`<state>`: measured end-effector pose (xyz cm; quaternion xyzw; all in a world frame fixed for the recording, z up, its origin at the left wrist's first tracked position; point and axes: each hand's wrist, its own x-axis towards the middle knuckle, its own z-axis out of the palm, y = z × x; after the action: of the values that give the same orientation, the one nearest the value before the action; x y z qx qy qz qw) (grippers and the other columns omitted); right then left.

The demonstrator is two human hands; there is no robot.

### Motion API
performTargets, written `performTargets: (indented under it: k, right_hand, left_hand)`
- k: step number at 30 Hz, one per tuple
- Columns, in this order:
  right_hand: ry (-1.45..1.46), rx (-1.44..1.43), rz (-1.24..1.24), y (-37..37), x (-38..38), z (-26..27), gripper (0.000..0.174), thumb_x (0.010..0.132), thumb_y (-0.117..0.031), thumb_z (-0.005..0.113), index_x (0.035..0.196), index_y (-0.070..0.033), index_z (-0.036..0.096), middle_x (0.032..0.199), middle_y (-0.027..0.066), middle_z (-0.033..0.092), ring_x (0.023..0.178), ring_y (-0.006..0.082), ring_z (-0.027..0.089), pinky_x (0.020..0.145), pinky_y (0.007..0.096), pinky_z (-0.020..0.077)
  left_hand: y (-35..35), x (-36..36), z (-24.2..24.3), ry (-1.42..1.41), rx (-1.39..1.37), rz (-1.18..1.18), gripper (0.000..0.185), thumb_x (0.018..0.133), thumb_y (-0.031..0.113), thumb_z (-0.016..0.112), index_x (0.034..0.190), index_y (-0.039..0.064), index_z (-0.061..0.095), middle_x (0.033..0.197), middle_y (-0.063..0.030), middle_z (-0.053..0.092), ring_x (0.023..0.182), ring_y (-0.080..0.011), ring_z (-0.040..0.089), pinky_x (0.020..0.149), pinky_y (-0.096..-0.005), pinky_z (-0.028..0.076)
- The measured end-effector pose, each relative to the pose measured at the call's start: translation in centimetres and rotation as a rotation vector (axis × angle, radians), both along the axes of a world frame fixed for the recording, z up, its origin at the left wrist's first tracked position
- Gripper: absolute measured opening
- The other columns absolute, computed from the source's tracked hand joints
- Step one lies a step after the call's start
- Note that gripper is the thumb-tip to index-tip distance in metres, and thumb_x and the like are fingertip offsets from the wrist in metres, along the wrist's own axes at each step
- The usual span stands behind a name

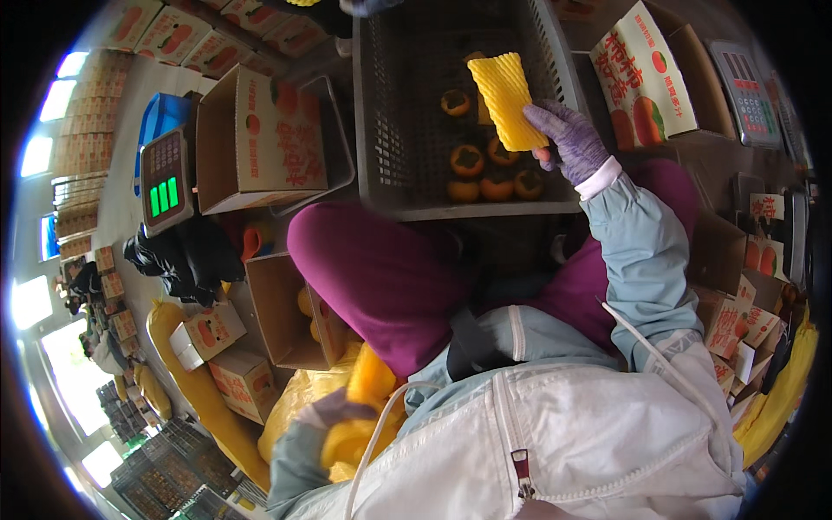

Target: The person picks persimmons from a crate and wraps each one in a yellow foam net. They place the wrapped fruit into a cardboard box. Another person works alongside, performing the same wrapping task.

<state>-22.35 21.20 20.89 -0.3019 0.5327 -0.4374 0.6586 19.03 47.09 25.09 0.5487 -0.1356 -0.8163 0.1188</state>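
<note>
My right hand (569,140), in a purple knit glove, pinches a yellow foam net sleeve (507,101) by its lower right edge. The sleeve looks flattened and hangs over a grey plastic crate (468,213). Several orange persimmons (467,160) lie on the crate's bottom, most of them near its front wall; the sleeve covers part of the view of them. Down by my left hip, my left hand (335,409), gloved alike and blurred, is at a yellow plastic bag (292,396) of yellow foam sleeves (370,377). Whether its fingers grip one is not clear.
Left of the crate stands an open printed carton (260,136) beside a scale with a lit green display (164,179). Another open carton (640,78) and a scale (744,94) are to the right. A cardboard box (286,312) with yellow-wrapped items sits by my left knee.
</note>
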Motion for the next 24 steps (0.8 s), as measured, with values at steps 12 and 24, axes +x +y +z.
performTargets:
  k: [12, 24]
  right_hand:
    - [0.238, -0.393, -0.025, -1.1, -2.2, -0.2, 0.04, 0.081, -0.014, 0.065, 0.117, -0.001, 0.056, 0.095, 0.006, 0.063, 0.079, 0.0121, 0.056, 0.072, 0.0272, 0.0487]
    - [0.233, -0.792, -0.145, -7.2, -3.9, 2.7, 0.032, 0.075, -0.009, 0.075, 0.1, -0.004, 0.056, 0.081, 0.0039, 0.06, 0.077, 0.0107, 0.06, 0.07, 0.0247, 0.0521]
  left_hand:
    - [-29.3, -17.8, 2.8, -1.034, -1.098, -0.751, 0.107, 0.06, 0.04, 0.084, 0.141, 0.006, 0.023, 0.138, -0.0247, 0.033, 0.123, -0.0385, 0.043, 0.1, -0.0413, 0.041]
    - [-33.0, -27.3, 2.0, -0.315, -1.303, -0.218, 0.039, 0.082, 0.008, 0.068, 0.116, -0.005, 0.055, 0.104, -0.0142, 0.064, 0.094, -0.018, 0.062, 0.083, -0.0282, 0.049]
